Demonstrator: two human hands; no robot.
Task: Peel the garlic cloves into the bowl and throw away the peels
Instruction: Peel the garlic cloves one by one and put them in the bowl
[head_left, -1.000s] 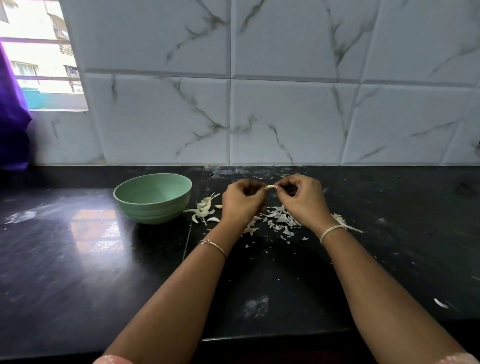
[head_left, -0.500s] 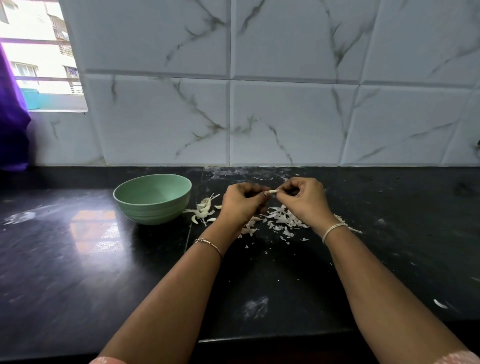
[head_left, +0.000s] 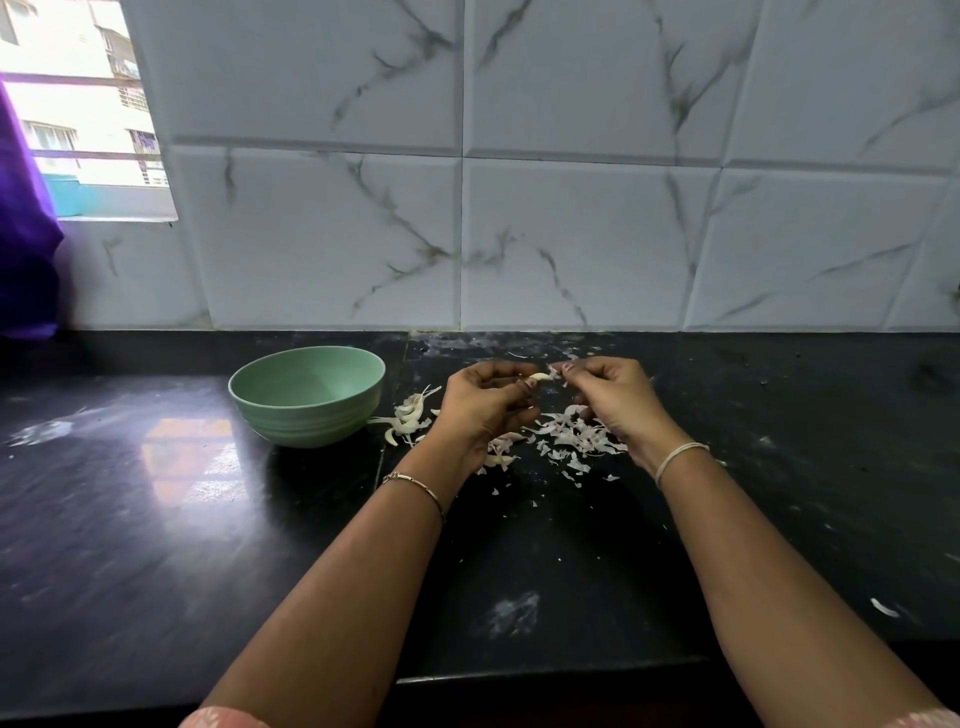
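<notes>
A pale garlic clove (head_left: 540, 376) is pinched between both hands above the black counter. My left hand (head_left: 480, 410) holds its left end with thumb and fingertips. My right hand (head_left: 615, 397) pinches the right end, where a bit of skin sticks out. Below the hands lies a scatter of white peels (head_left: 569, 439). A small heap of cloves and peel strips (head_left: 410, 418) lies just right of the green bowl (head_left: 270, 400). I cannot see anything inside the bowl from here.
The black counter (head_left: 156, 519) meets a marble-tiled wall (head_left: 467, 234) behind. A window (head_left: 78, 130) and a purple curtain (head_left: 26, 260) are at the far left. A stray peel (head_left: 883, 607) lies near the front right edge.
Both hands rose slightly and the right hand drew a little to the right along the clove. The bowl and the peel piles stayed where they were.
</notes>
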